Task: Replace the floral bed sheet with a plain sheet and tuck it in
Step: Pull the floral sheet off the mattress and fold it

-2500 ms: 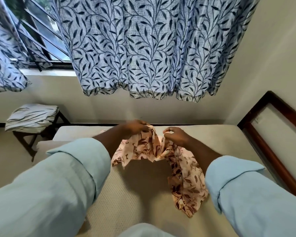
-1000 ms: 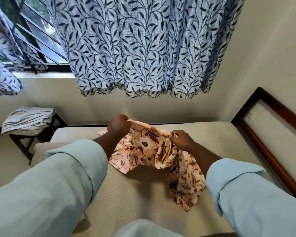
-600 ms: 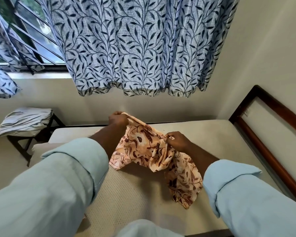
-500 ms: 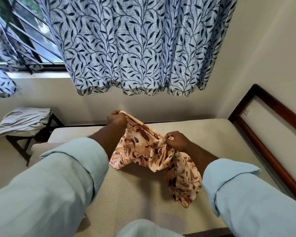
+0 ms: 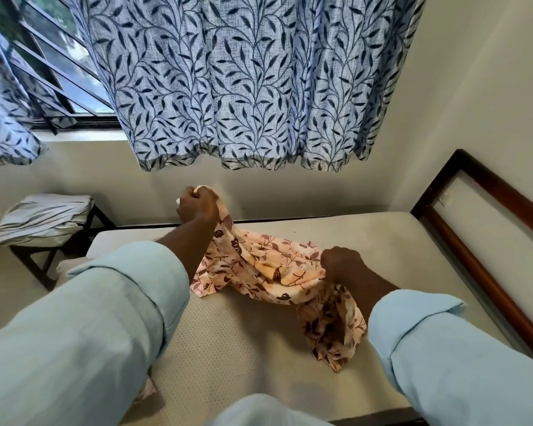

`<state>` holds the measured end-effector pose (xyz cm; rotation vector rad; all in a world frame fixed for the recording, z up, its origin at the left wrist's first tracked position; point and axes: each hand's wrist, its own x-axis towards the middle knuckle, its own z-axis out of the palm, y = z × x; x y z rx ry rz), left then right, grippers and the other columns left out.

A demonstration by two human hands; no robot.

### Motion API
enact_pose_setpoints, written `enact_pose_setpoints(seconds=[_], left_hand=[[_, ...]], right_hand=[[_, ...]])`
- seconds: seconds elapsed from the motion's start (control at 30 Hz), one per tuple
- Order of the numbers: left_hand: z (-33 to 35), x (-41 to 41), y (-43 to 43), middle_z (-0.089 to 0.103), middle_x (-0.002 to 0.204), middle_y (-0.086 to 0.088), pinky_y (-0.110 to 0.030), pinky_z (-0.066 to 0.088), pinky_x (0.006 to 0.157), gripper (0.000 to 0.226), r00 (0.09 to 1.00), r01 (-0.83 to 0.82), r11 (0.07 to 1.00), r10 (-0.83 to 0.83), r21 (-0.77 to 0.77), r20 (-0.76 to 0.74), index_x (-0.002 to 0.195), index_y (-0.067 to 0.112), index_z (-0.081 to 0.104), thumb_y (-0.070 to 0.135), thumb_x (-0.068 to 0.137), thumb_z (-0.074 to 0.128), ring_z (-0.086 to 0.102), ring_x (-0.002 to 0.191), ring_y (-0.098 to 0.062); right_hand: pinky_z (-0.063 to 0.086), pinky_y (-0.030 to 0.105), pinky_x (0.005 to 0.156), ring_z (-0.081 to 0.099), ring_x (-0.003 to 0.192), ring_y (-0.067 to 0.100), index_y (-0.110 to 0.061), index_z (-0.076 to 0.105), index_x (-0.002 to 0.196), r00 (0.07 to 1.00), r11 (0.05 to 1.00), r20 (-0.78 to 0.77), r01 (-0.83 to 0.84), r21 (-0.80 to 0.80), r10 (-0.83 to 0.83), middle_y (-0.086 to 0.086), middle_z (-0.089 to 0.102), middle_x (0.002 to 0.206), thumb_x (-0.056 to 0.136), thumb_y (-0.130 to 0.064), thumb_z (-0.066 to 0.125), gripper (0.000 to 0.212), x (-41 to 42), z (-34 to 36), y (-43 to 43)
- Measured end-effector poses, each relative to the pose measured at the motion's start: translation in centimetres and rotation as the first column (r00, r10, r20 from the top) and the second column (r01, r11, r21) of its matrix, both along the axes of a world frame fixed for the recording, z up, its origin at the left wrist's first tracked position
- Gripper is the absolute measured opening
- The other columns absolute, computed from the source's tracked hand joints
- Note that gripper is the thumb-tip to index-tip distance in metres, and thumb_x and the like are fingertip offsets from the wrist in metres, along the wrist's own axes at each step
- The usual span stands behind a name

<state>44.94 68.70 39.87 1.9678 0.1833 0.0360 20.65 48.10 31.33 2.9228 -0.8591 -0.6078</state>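
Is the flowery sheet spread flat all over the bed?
No, the flowery sheet is bunched up, gripped by the left hand and the right hand, with the bare mattress showing around it.

Peach floral sheet [image 5: 268, 265] — bunched, partly lifted — draped over bare mattress [image 5: 366, 238].

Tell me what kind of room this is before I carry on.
Most likely a bedroom: a bare mattress lies in a dark wooden bed frame against the wall, a leaf-print curtain hangs over a barred window, and folded linen sits on a stool beside the bed.
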Motion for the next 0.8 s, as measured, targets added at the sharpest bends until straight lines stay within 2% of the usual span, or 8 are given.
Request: enact_pose_setpoints(seconds=[0.13, 0.23, 0.33, 0.43, 0.53, 0.63, 0.73, 0.8], left_hand=[[-0.6, 0.0, -0.2, 0.069, 0.108, -0.015, -0.038, 0.048, 0.085, 0.037, 0.990, 0.139, 0.989, -0.141, 0.042, 0.031, 0.108, 0.012, 0.070, 0.032, 0.098, 0.041, 0.061, 0.100, -0.034], [-0.5, -1.0, -0.5, 0.065, 0.098, -0.015, -0.037, 0.047, 0.081, 0.038, 0.953, 0.299, 0.954, -0.300, 0.035, 0.034, 0.101, 0.009, 0.068, 0.029, 0.100, 0.037, 0.058, 0.093, -0.030], [-1.0, -2.3, -1.4, 0.062, 0.086, -0.010, -0.034, 0.044, 0.072, 0.036, 0.839, 0.544, 0.839, -0.544, 0.020, 0.012, 0.080, 0.015, 0.061, 0.037, 0.094, 0.037, 0.057, 0.085, -0.026], [-1.6, -3.3, -2.4, 0.063, 0.082, -0.009, -0.038, 0.047, 0.072, 0.042, 0.644, 0.761, 0.634, -0.764, 0.135, -0.036, 0.078, 0.014, 0.063, 0.045, 0.089, 0.037, 0.057, 0.081, -0.024], [-1.7, -4.4, -3.6, 0.065, 0.091, -0.007, -0.035, 0.047, 0.075, 0.031, 0.443, 0.876, 0.397, -0.888, 0.275, -0.127, 0.093, 0.015, 0.065, 0.038, 0.102, 0.045, 0.060, 0.087, -0.024], [-1.7, -4.5, -4.5, 0.068, 0.102, -0.010, -0.042, 0.052, 0.085, 0.031, 0.378, 0.897, 0.305, -0.905, 0.319, -0.198, 0.110, 0.014, 0.065, 0.040, 0.100, 0.052, 0.063, 0.095, -0.027], [-1.0, -4.3, -4.8, 0.068, 0.102, -0.007, -0.040, 0.053, 0.082, 0.035, 0.307, 0.871, 0.179, -0.925, 0.457, -0.224, 0.114, 0.014, 0.063, 0.037, 0.089, 0.068, 0.063, 0.093, -0.024], [-0.9, -4.4, -5.1, 0.067, 0.101, -0.005, -0.037, 0.052, 0.078, 0.035, 0.283, 0.829, 0.140, -0.940, 0.541, -0.190, 0.113, 0.015, 0.061, 0.033, 0.086, 0.073, 0.063, 0.092, -0.024]], right_hand=[[0.050, 0.032, 0.084, 0.068, 0.104, 0.026, -0.032, 0.068, 0.121, 0.944, 0.998, 0.326, 0.042, 0.050, -0.057, 0.000, 0.072, 0.118, 0.096, -0.035, 0.059, 0.026, 0.8, 1.0, -0.1], [0.045, 0.029, 0.080, 0.068, 0.104, 0.028, -0.032, 0.069, 0.122, 0.823, 0.985, 0.566, -0.064, 0.159, -0.038, 0.000, 0.074, 0.117, 0.097, -0.035, 0.060, 0.027, 1.7, 2.1, 0.3], [0.049, 0.030, 0.078, 0.070, 0.100, 0.025, -0.032, 0.070, 0.121, 0.681, 0.971, 0.731, -0.148, 0.188, -0.038, -0.002, 0.076, 0.114, 0.096, -0.044, 0.059, 0.029, 3.2, 2.9, 1.1], [0.052, 0.033, 0.076, 0.068, 0.095, 0.019, -0.031, 0.071, 0.117, 0.656, 0.947, 0.754, -0.223, 0.229, -0.028, -0.008, 0.076, 0.108, 0.096, -0.049, 0.060, 0.030, 5.2, 3.9, 2.1], [0.039, 0.029, 0.064, 0.063, 0.079, 0.012, -0.030, 0.070, 0.103, 0.648, 0.919, 0.761, -0.277, 0.279, -0.036, -0.012, 0.070, 0.089, 0.094, -0.047, 0.064, 0.021, 6.8, 4.9, 2.6], [0.041, 0.032, 0.061, 0.063, 0.077, 0.013, -0.030, 0.066, 0.101, 0.647, 0.910, 0.758, -0.262, 0.321, -0.081, -0.009, 0.070, 0.088, 0.091, -0.042, 0.068, 0.016, 7.1, 5.3, 2.1], [0.045, 0.031, 0.060, 0.061, 0.072, 0.011, -0.030, 0.059, 0.100, 0.666, 0.900, 0.731, -0.213, 0.379, -0.151, -0.009, 0.068, 0.086, 0.085, -0.038, 0.074, 0.022, 7.0, 5.3, 1.4], [0.045, 0.029, 0.058, 0.061, 0.073, 0.010, -0.030, 0.058, 0.098, 0.666, 0.881, 0.719, -0.201, 0.428, -0.197, -0.009, 0.067, 0.086, 0.083, -0.037, 0.078, 0.026, 7.2, 5.1, 1.2]])
